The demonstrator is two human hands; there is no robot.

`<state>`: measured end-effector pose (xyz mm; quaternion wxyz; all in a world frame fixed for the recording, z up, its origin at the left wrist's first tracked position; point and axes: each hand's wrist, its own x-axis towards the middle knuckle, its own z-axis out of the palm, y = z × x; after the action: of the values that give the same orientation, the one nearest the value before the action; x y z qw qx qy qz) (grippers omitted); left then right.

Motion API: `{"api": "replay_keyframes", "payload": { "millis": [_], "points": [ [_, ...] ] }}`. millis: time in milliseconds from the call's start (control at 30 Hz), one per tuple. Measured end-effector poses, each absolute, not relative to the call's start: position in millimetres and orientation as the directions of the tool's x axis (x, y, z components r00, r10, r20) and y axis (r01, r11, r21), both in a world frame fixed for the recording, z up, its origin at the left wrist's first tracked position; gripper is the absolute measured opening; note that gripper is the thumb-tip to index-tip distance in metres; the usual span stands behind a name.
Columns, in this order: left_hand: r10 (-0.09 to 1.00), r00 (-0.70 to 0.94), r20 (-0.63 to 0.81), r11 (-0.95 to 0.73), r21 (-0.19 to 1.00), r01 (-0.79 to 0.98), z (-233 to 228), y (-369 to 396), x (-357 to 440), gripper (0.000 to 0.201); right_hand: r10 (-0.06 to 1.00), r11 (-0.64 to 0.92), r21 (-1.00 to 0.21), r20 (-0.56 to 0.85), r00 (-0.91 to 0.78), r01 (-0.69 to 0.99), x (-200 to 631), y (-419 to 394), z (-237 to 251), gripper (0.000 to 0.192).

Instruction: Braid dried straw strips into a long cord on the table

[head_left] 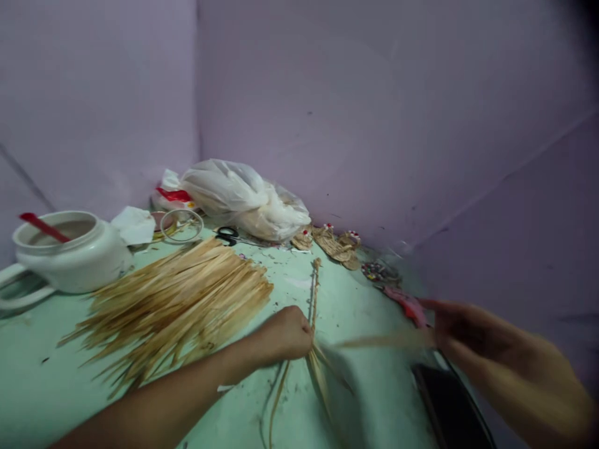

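The right hand [468, 330] is smeared by motion, so whether its grip is closed on the pale strip [388, 340] running from it toward the left hand [285, 333] cannot be told; the strip itself is a soft streak with no clear edges. Inside the left grip, the curled fingers hide how the braided cord [313, 293] is pinched, and the loose strands [318, 374] below that grip run off the bottom edge; the dark flat object [449, 405] under the right forearm is cut off there too. Beyond the right grip, the small beaded pieces [379, 271] at the worktop's [365, 386] rim are too blurred to make out.
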<state>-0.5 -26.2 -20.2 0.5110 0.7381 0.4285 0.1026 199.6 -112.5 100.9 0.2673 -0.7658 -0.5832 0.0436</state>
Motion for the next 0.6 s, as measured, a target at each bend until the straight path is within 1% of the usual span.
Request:
{"api": "replay_keyframes", "payload": {
  "millis": [67, 133, 167, 200, 233, 300, 333, 367, 433, 467, 500, 533, 600],
  "points": [
    [0.736, 0.618, -0.275, -0.104, 0.857, 0.505, -21, -26, 0, 0.011, 0.951, -0.252, -0.31, 0.097, 0.294, 0.917, 195, -123, 103, 0.031],
    [0.73, 0.627, -0.272, -0.104, 0.863, 0.495, -19, -26, 0, 0.01, 0.957, -0.291, -0.151, -0.029, 0.29, 0.945, 181, -127, 102, 0.032],
    [0.727, 0.629, -0.277, -0.099, 0.863, 0.495, -18, -26, 0, 0.01, 0.958, -0.285, -0.075, -0.061, 0.281, 0.955, 171, -125, 100, 0.034],
    [0.722, 0.629, -0.288, -0.092, 0.862, 0.499, -17, -26, 0, 0.011, 0.963, -0.26, -0.03, -0.085, 0.257, 0.965, 162, -121, 96, 0.036],
    [0.714, 0.632, -0.301, -0.085, 0.859, 0.505, -16, -25, 1, 0.01, 0.971, -0.217, -0.018, -0.105, 0.214, 0.976, 152, -115, 90, 0.038],
    [0.693, 0.648, -0.316, -0.083, 0.858, 0.508, -17, -24, 3, 0.01, 0.983, -0.137, -0.039, -0.127, 0.131, 0.99, 137, -98, 76, 0.038],
    [0.687, 0.654, -0.316, -0.088, 0.858, 0.506, -17, -23, 3, 0.009, 0.986, -0.116, -0.077, -0.127, 0.105, 0.99, 133, -89, 68, 0.034],
    [0.684, 0.659, -0.313, -0.095, 0.858, 0.505, -17, -23, 4, 0.009, 0.987, -0.127, -0.132, -0.115, 0.112, 0.983, 131, -81, 59, 0.031],
    [0.684, 0.662, -0.306, -0.101, 0.859, 0.503, -17, -22, 4, 0.009, 0.984, -0.088, -0.342, -0.178, 0.027, 0.935, 134, -70, 44, 0.027],
    [0.684, 0.661, -0.309, -0.098, 0.858, 0.504, -16, -22, 4, 0.011, 0.979, -0.088, -0.433, -0.203, -0.002, 0.897, 138, -68, 39, 0.027],
    [0.682, 0.66, -0.313, -0.095, 0.858, 0.505, -15, -23, 4, 0.012, 0.975, -0.098, -0.498, -0.223, -0.018, 0.862, 143, -68, 34, 0.027],
    [0.679, 0.662, -0.317, -0.094, 0.857, 0.507, -15, -23, 4, 0.013, 0.971, -0.121, -0.527, -0.237, -0.009, 0.841, 148, -69, 31, 0.027],
    [0.673, 0.661, -0.333, -0.087, 0.851, 0.518, -13, -23, 4, 0.014, 0.967, -0.178, -0.512, -0.248, 0.054, 0.84, 157, -75, 26, 0.025]
  ]
}}
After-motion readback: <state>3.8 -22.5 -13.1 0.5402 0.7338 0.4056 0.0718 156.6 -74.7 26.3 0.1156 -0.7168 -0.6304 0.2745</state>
